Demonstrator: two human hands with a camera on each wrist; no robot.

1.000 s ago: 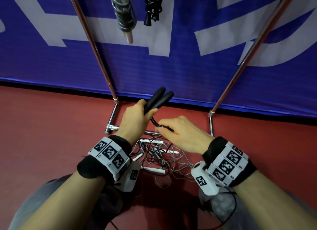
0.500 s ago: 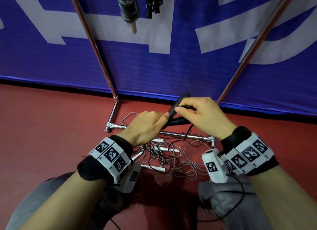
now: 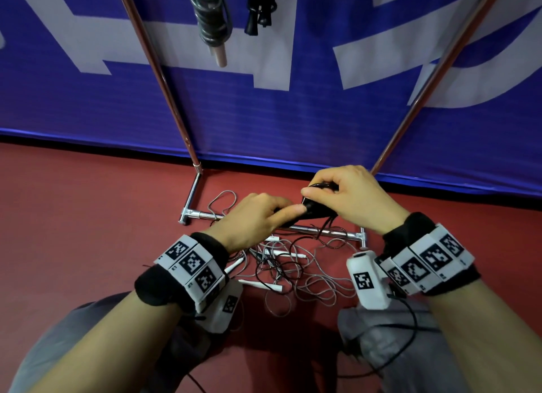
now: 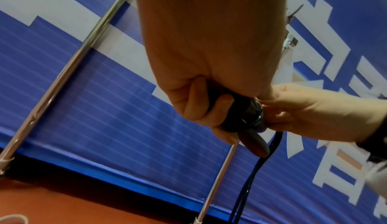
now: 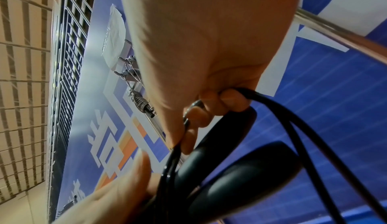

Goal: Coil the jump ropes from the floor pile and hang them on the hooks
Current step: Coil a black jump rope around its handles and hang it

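Both handles (image 3: 315, 211) lowered, right hand (image 3: 352, 199) winding cord (image 3: 325, 230)

Sports hall: red court floor (image 3: 88, 216), blue banner (image 3: 293, 123).

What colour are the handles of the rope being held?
Black handles, matching the black cord; clearest in the right wrist view.

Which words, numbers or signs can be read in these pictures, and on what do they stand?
Blue banner: large white shapes, parts of characters cut off by the frame, none readable.
Banner in the right wrist view: white and orange block characters, tilted and blurred, not readable.
Wrist bands: black-and-white square marker codes, with tiny digits beside them too small to read.
No brand shows on the black jump rope handles.
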